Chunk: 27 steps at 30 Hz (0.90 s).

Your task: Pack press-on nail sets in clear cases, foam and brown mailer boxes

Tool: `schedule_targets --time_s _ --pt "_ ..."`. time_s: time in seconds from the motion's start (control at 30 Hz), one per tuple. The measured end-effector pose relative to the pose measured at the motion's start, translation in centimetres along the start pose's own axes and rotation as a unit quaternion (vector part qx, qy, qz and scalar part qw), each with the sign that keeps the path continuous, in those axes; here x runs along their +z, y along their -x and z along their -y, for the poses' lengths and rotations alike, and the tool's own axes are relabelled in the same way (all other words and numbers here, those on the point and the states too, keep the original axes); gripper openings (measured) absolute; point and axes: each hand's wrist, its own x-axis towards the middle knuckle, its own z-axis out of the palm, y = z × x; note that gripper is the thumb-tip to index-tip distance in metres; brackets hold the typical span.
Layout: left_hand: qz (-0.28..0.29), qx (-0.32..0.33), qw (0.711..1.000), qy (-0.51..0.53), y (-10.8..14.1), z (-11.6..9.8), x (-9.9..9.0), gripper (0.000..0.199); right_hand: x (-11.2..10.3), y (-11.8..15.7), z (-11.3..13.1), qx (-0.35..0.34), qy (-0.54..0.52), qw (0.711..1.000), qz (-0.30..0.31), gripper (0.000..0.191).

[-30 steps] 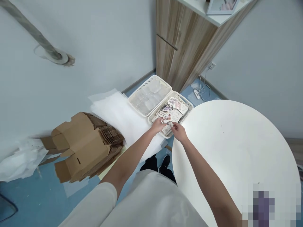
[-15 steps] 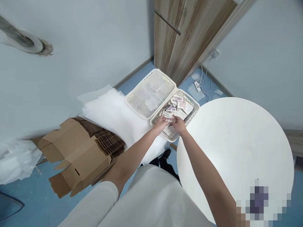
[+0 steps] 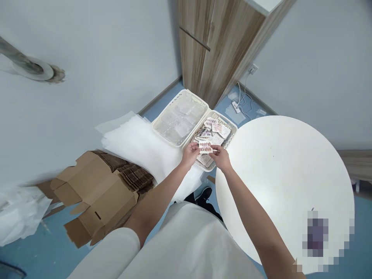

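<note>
Between both hands is a small white card of press-on nails (image 3: 205, 147), its rows of pinkish-brown ovals facing up. My left hand (image 3: 190, 155) pinches its left edge. At the other edge, the fingers of my right hand (image 3: 221, 158) are closed on the card. Right below lies a white perforated basket (image 3: 231, 136) holding several more such cards (image 3: 217, 127), some with purple or pink nails and some showing printed white faces. A second white basket (image 3: 155, 124) adjoins it on the left, with clear plastic packets (image 3: 182, 118) inside.
A round white table (image 3: 287, 166) stands at the right, with a pixelated patch near its front. White sheets (image 3: 136, 135) lie under the baskets' left side. Flattened cardboard boxes (image 3: 95, 190) are stacked at left. Behind are a wooden cabinet (image 3: 215, 46) and a power strip (image 3: 235, 107).
The card between my hands has been raised and turned flat, so its rows of nails now show. My hands have moved slightly apart, and the view has shifted a little.
</note>
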Motion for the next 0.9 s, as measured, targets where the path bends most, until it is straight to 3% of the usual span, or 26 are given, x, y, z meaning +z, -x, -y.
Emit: schedule_targets --time_s 0.23,0.4,0.57,0.77,0.9 --pt "0.042 0.089 0.995 -0.033 3.5 0.5 1.1 0.038 -1.3 5.2 -1.3 -0.097 -0.006 0.993 -0.073 0.034" --pt "0.079 0.113 0.989 -0.054 6.6 1.0 2.9 0.039 -3.4 9.3 -3.0 -0.108 -0.052 0.989 -0.090 0.033" --pt "0.125 0.130 0.979 -0.091 11.1 2.3 5.5 0.038 -6.7 14.7 -5.5 -0.108 -0.082 0.985 -0.103 0.033" --pt "0.204 0.074 0.964 -0.152 16.7 6.2 9.1 0.042 -11.9 20.5 -10.2 -0.067 -0.155 0.976 -0.137 0.045" --pt "0.258 0.064 0.945 -0.190 19.2 8.3 11.8 0.043 -15.0 23.0 -13.1 -0.035 -0.177 0.978 -0.108 0.035"
